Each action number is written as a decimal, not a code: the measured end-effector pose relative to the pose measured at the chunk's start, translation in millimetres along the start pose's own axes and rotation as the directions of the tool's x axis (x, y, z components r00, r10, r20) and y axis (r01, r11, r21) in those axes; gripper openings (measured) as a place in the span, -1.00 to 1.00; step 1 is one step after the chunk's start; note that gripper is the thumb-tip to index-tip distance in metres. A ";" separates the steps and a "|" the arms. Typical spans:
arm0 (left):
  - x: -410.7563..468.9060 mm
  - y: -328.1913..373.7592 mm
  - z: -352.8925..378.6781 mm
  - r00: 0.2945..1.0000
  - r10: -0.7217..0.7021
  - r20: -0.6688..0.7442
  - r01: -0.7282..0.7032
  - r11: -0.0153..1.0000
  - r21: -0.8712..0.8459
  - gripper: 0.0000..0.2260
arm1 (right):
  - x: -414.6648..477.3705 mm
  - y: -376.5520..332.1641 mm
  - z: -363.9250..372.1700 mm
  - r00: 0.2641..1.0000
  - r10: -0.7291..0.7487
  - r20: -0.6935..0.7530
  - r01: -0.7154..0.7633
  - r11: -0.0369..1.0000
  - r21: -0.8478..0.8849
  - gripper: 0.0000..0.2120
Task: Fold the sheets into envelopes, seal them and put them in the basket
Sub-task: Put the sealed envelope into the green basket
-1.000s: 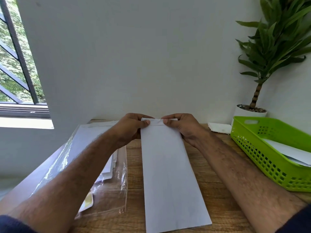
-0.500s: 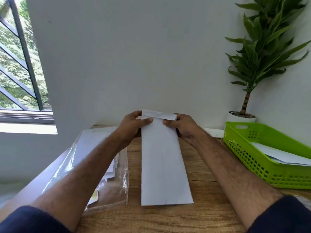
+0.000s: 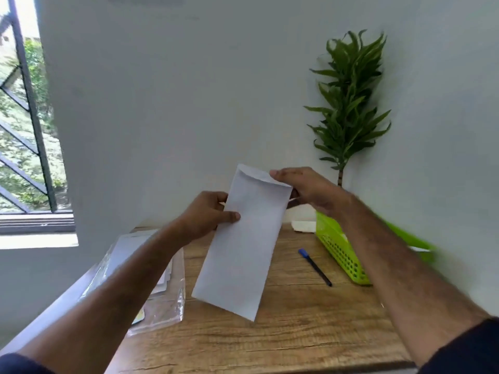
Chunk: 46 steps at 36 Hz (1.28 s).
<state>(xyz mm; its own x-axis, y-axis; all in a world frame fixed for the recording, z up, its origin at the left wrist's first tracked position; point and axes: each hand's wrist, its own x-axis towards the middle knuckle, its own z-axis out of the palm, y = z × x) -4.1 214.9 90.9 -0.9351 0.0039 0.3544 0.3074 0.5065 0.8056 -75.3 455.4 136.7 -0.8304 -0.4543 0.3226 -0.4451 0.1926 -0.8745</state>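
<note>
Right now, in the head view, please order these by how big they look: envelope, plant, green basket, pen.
1. envelope and plant: they look alike; the envelope is held nearer the camera, so they are unranked.
2. green basket, partly hidden and blurred.
3. pen.

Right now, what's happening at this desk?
A person holds a white envelope tilted over the wooden table, with both hands. The left hand pinches its left edge; the right hand grips the top right corner by the flap, which looks folded down. The green basket waits to the right, with a pen lying between. A plastic bag of paper sits at left.
</note>
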 end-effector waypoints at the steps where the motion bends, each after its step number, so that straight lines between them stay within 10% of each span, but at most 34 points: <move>1: -0.3 9.9 1.3 0.999 0.034 -0.004 -0.034 0.998 0.053 -0.69 | -4.5 -7.8 -8.5 1.000 -0.024 0.003 0.024 0.998 -0.053 -0.70; 9: -1.1 85.4 28.6 0.969 0.247 -0.026 -0.227 0.923 0.311 -0.90 | -57.9 -63.6 -65.8 0.988 -0.126 0.090 0.152 0.902 -0.405 -0.84; 21: 36.3 137.9 132.9 0.881 0.451 -0.140 -0.353 0.826 0.439 -0.84 | -159.4 -79.8 -142.7 0.787 -0.547 -0.285 0.206 0.668 -0.715 -0.74; 31: 77.8 103.7 230.5 0.964 0.260 0.046 -0.262 0.915 0.306 -0.64 | -161.2 49.6 -153.5 0.707 -0.580 -0.405 0.078 0.633 -0.770 -0.62; 46: 39.3 14.2 230.8 0.979 0.149 0.138 -0.192 0.904 0.382 -0.48 | -141.2 139.6 -130.7 0.911 -0.262 -0.319 -0.079 0.648 -0.758 -0.64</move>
<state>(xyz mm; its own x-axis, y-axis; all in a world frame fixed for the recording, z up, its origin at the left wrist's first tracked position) -77.2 421.3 6.7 -0.8940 0.1985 0.4016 0.3897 0.7868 0.4787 -64.0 660.2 16.4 -0.7465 -0.1868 0.6386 -0.4769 0.8195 -0.3178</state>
